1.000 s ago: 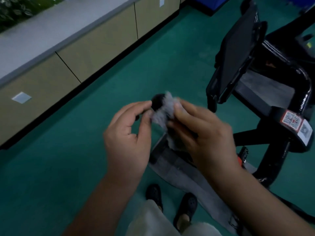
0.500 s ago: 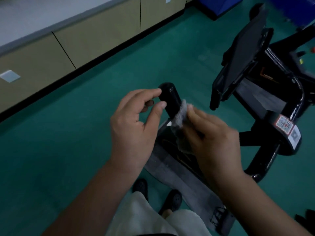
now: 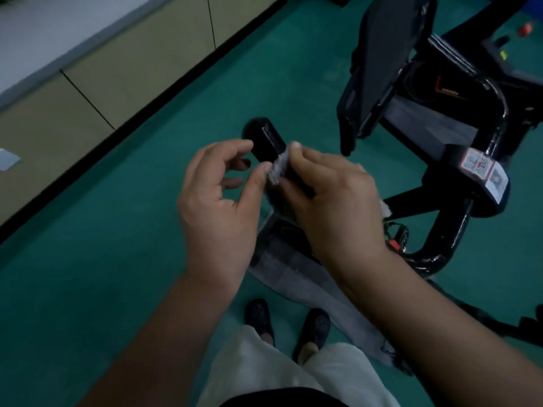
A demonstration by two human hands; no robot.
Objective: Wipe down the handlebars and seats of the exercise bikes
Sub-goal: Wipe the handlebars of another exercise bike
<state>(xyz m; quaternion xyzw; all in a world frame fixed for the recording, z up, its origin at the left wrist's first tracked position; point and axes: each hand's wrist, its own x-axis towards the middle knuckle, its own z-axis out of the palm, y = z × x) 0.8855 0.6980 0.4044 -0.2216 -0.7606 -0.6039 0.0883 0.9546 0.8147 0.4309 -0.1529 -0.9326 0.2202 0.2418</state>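
Observation:
A black handlebar end of the exercise bike sticks up toward me at the centre. My right hand wraps a small grey cloth around the bar just below its tip. My left hand sits beside the bar on the left, fingers curled and apart, its thumb touching the cloth's edge. The bike's black frame and tilted black console screen lie to the right. The seat is out of view.
A green floor surrounds the bike. A beige cabinet wall with a black skirting runs along the left. A grey mat lies under the bike by my black shoes. A red pedal part shows near the frame.
The cloth has slid down from the bar's tip, leaving the black end bare. My view has shifted so the bike sits lower and closer.

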